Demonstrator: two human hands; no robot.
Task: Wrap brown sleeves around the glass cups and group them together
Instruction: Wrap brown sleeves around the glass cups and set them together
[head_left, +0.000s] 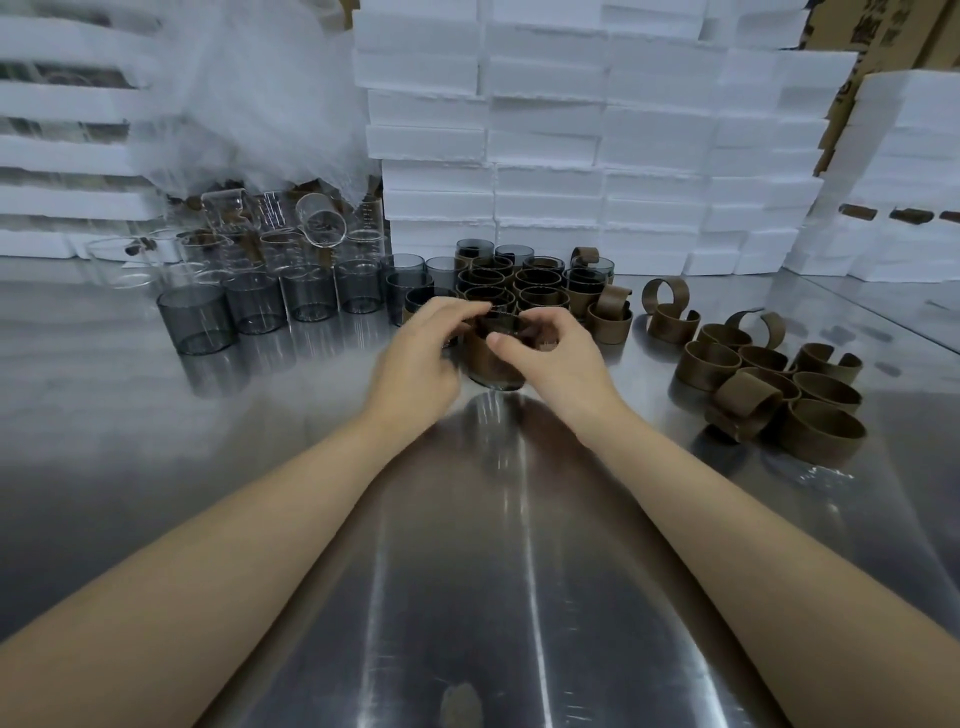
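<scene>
The left hand (421, 348) and right hand (550, 356) both grasp a smoky grey glass cup (500, 382) wrapped in a brown curled sleeve (480, 359), just in front of the cluster of sleeved cups (519, 286). If it is pushed in hard, glass may knock against glass. If the grip loosens, the sleeve may spring open.

A smoky glass cup (503, 328) wearing a brown sleeve (482, 359) stands upright, gripped near the rim by the left hand (415, 353) and right hand (556, 356). Sleeved cups (519, 283) cluster just behind it, bare grey cups (249, 306) line up to the left, and loose sleeves (769, 382) lie heaped well to the right.
</scene>
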